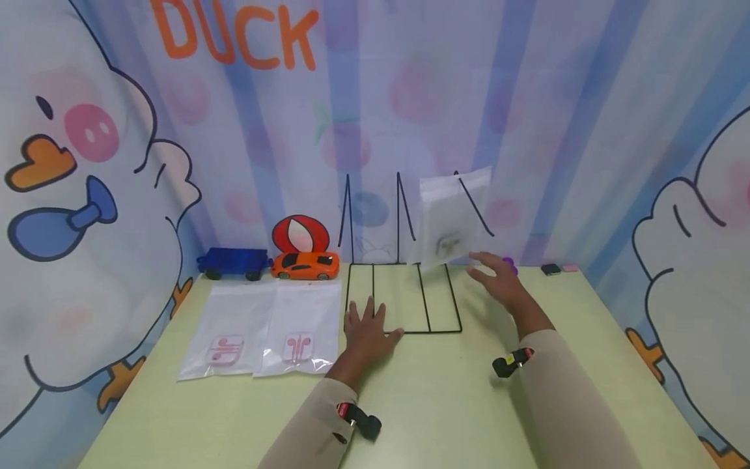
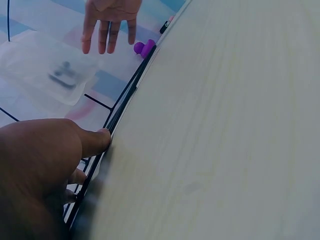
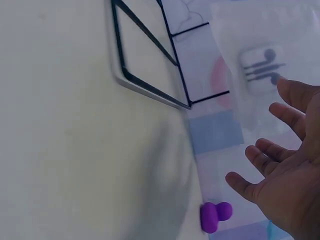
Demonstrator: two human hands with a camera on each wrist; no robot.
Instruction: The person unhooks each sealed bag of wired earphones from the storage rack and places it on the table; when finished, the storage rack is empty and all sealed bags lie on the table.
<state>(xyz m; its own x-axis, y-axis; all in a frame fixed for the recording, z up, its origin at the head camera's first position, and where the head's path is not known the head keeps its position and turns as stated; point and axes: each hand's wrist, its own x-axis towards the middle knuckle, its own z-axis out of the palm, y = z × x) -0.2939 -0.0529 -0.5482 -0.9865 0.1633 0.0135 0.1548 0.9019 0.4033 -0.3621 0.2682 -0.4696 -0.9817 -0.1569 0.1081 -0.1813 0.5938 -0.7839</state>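
Note:
A black wire rack [image 1: 430,306] stands at the back of the table, with upright prongs. A translucent plastic bag [image 1: 454,208] hangs on its rightmost prong, slightly tilted. Inside the bag is a small case with dark earphones [image 3: 262,65]. My right hand [image 1: 498,280] is beside the bag's lower right corner, fingers spread and holding nothing; whether a fingertip touches the bag I cannot tell. My left hand [image 1: 369,332] rests on the rack's base with fingers spread. In the left wrist view, its thumb [image 2: 97,142] lies against the front wire.
Two white bags [image 1: 234,312] with red earphone pictures lie flat left of the rack. Behind them stand a blue toy trailer [image 1: 237,262] and an orange toy car [image 1: 306,266]. A purple object [image 3: 212,217] and a small black item [image 1: 551,269] sit at the back right.

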